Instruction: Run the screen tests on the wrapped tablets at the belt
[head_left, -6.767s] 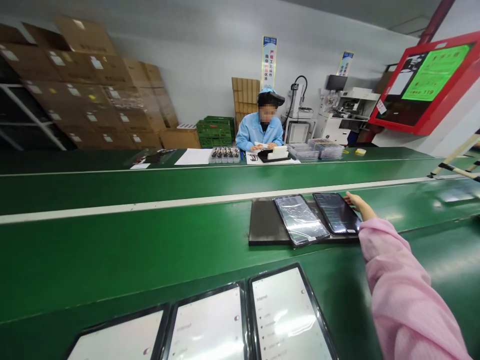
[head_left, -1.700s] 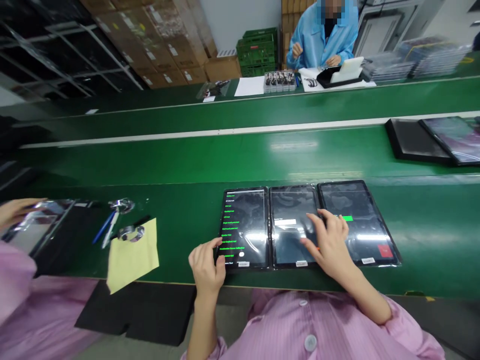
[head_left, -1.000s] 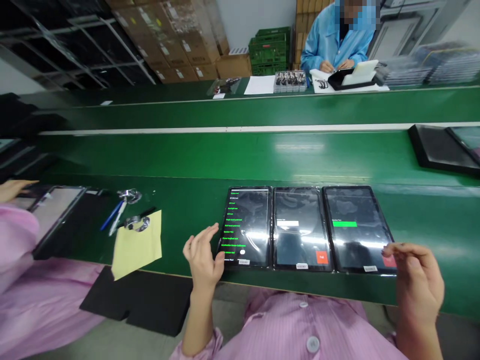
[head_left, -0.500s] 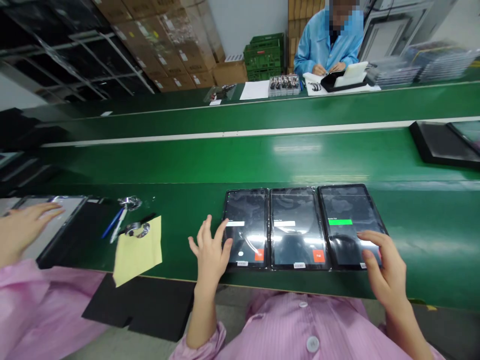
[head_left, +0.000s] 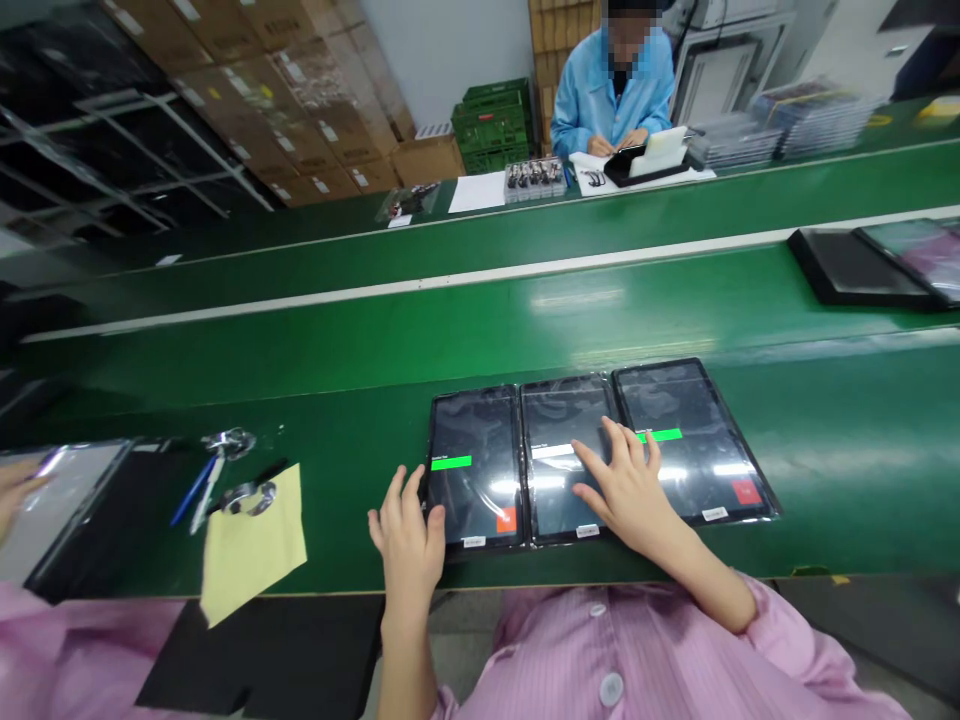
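Three tablets lie side by side on the green bench, screens lit. The left tablet (head_left: 476, 500) shows a green bar and a red square. My left hand (head_left: 409, 540) rests at its left edge, fingers apart, holding nothing. Over the middle tablet (head_left: 559, 505), whose bar is white, my right hand (head_left: 626, 485) reaches with its index finger at the bar; its fingers are spread and it grips nothing. The right tablet (head_left: 690, 470) has a green bar and a red square, and my right hand covers part of its left side.
Left of me lie a yellow paper (head_left: 255, 550), a tape roll (head_left: 251, 497) and pens (head_left: 196, 490). A neighbour's hand (head_left: 16, 490) is at the far left over another device. Black trays (head_left: 855, 265) lie right. Across the bench sits a person in blue (head_left: 611, 95).
My right hand moved left from the right tablet to the middle one. My left hand shifted off the left tablet's screen to its edge. The left tablet's bar turned from white to green.
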